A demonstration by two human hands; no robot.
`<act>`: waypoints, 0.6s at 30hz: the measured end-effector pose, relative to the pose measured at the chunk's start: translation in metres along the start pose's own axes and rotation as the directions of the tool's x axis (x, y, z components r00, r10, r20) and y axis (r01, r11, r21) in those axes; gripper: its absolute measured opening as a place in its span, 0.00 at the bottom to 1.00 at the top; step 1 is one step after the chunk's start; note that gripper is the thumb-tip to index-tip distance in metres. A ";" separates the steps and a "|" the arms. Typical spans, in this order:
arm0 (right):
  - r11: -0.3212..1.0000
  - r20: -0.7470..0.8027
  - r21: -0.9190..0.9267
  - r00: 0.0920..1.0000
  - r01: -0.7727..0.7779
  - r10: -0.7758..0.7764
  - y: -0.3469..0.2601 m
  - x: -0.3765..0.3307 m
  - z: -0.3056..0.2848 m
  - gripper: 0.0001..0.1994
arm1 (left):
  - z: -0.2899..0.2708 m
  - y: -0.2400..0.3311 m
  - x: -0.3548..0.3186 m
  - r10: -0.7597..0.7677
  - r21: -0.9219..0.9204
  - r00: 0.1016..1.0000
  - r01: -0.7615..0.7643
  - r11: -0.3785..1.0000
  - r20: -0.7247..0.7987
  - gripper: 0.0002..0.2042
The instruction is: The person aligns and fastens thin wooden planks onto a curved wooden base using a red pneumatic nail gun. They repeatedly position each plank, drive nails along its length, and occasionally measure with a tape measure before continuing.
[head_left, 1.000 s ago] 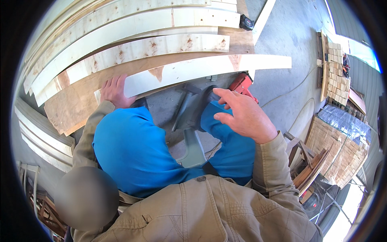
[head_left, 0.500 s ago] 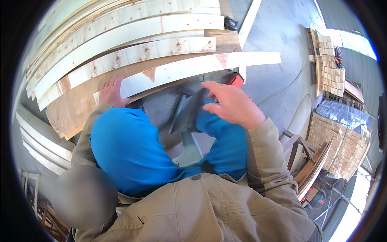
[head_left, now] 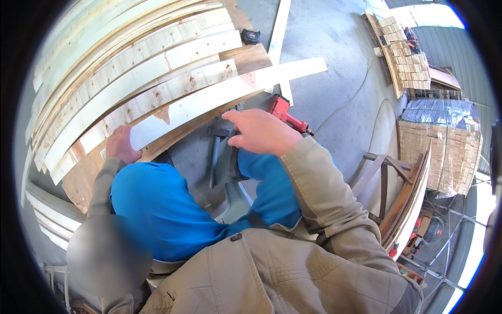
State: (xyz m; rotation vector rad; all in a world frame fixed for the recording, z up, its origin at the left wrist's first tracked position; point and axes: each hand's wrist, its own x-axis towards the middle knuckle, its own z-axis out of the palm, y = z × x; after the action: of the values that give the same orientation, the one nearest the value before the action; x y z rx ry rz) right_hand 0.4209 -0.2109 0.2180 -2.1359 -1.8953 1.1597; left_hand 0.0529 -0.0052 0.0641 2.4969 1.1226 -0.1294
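My left hand (head_left: pixel 123 145) is closed on the left end of a long pale wooden board (head_left: pixel 204 104), thumb along its near edge. The board lies slanted over a brown plywood sheet (head_left: pixel 78 191), its far end sticking out past the sheet. My right hand (head_left: pixel 264 131) hovers over my right knee with thumb and forefinger apart and nothing seen between them; its other fingers are partly hidden. Just beyond it, a red nail gun (head_left: pixel 282 109) with a hose fitting lies on the floor. A hammer (head_left: pixel 215 144) stands head up between my legs.
Several more boards (head_left: pixel 141 73) lie stacked beyond, with a black tape measure (head_left: pixel 250 36) at their right end. A white strip of wood (head_left: pixel 280 31) lies on the concrete floor. To the right are a wrapped stack of wood blocks (head_left: pixel 439 152) and a wooden frame (head_left: pixel 384 183).
The view has turned to the right, so the boards and hands appear further left. More of the red nail gun shows. My left hand stays at the board's end.
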 end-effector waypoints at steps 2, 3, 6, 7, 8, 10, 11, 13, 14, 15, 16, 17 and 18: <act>1.000 0.003 -0.009 1.000 0.002 -0.002 0.000 0.000 -0.001 0.31 | -0.025 0.012 0.003 -0.012 0.040 1.000 0.012 0.999 0.010 0.32; 1.000 0.006 -0.014 1.000 -0.003 0.003 -0.001 0.000 -0.001 0.31 | -0.037 0.018 0.004 -0.010 0.058 1.000 0.009 0.998 0.022 0.31; 0.999 -0.047 0.011 0.998 0.038 -0.037 0.000 -0.003 0.000 0.23 | -0.074 0.042 0.002 -0.019 0.108 0.999 0.015 0.994 0.043 0.30; 0.999 -0.056 0.015 0.998 0.032 -0.031 0.000 -0.003 0.001 0.23 | -0.085 0.051 0.001 -0.023 0.116 0.998 0.017 0.993 0.052 0.30; 0.999 -0.065 0.021 0.998 0.027 -0.025 0.001 -0.002 0.002 0.23 | -0.096 0.059 0.000 -0.039 0.134 0.998 0.031 0.991 0.055 0.30; 1.000 -0.095 0.028 0.995 0.013 -0.010 0.003 -0.002 0.005 0.23 | -0.117 0.077 -0.003 -0.026 0.163 0.998 0.016 0.987 0.059 0.31; 1.000 -0.117 0.029 0.993 0.004 0.000 0.005 -0.002 0.007 0.23 | -0.127 0.086 -0.006 -0.006 0.181 0.999 -0.001 0.984 0.041 0.31; 0.999 -0.176 0.043 0.984 -0.016 0.023 0.009 0.001 0.011 0.23 | -0.147 0.104 -0.009 -0.004 0.242 1.000 -0.002 0.970 0.026 0.31; 0.998 -0.211 0.058 0.977 -0.026 0.038 0.011 0.002 0.013 0.24 | -0.157 0.112 -0.010 0.012 0.269 0.999 -0.023 0.963 0.042 0.31; 0.997 -0.251 0.070 0.966 -0.039 0.055 0.011 0.005 0.015 0.24 | -0.167 0.121 -0.010 0.006 0.299 0.998 -0.024 0.954 0.060 0.31; 0.993 -0.310 0.108 0.948 -0.046 0.077 0.011 0.009 0.017 0.24 | -0.176 0.130 -0.010 0.014 0.328 0.998 -0.034 0.944 0.061 0.31; 0.988 -0.371 0.143 0.923 -0.055 0.105 0.011 0.012 0.019 0.23 | -0.183 0.140 -0.010 0.015 0.324 0.997 -0.037 0.945 0.070 0.33; 0.980 -0.392 0.169 0.905 -0.103 0.163 0.012 0.014 0.021 0.23 | -0.191 0.150 -0.011 0.030 0.318 0.998 -0.048 0.947 0.062 0.34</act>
State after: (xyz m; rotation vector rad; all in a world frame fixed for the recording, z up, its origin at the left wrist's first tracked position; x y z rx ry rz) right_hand 0.4189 -0.2105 0.1906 -2.2372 -1.4628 0.7617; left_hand 0.1410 -0.0271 0.2893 2.7757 1.1025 -0.3984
